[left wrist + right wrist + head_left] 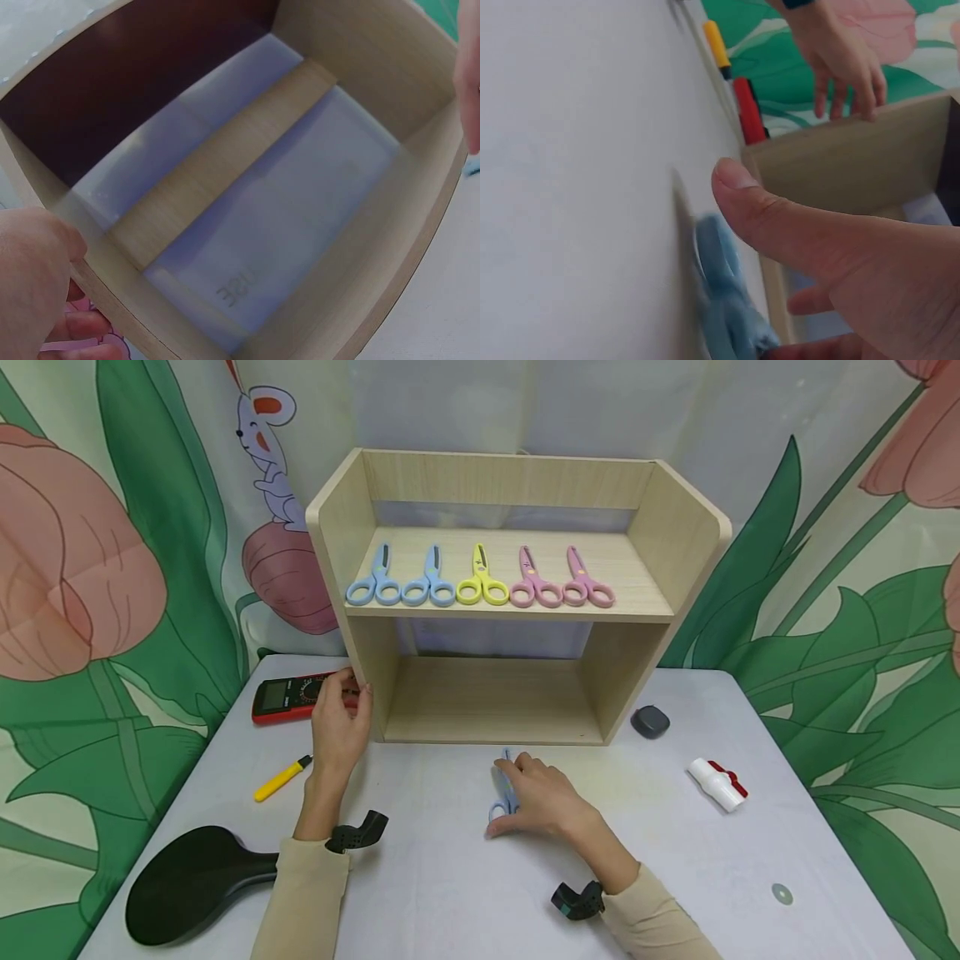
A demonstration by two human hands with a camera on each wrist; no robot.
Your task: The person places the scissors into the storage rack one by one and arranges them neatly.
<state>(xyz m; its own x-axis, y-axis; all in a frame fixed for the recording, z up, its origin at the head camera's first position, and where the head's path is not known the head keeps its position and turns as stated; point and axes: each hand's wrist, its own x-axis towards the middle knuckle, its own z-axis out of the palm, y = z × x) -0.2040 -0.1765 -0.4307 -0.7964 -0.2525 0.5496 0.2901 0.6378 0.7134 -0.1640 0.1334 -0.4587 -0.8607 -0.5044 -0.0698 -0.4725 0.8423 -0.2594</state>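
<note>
A two-tier light-wood shelf (517,481) stands on the white table. On its upper board is a row of scissors: two blue pairs (430,582), a yellow pair (481,583) and two pink pairs (531,583). My left hand (341,722) touches the shelf's left side, thumb at the front edge (97,285), fingers along the outer face. Before the shelf, my right hand (543,793) reaches over another blue pair of scissors (720,277) on the table. Its thumb (739,184) stands apart from them; other fingertips reach their far end, partly hidden.
A red-and-black multimeter (281,697) and a yellow-handled tool (279,781) lie left of the shelf. A black paddle-shaped object (195,885) is beside my left forearm. On the right are a dark rounded object (650,722), a white-and-red cylinder (716,785) and a small disc (782,893).
</note>
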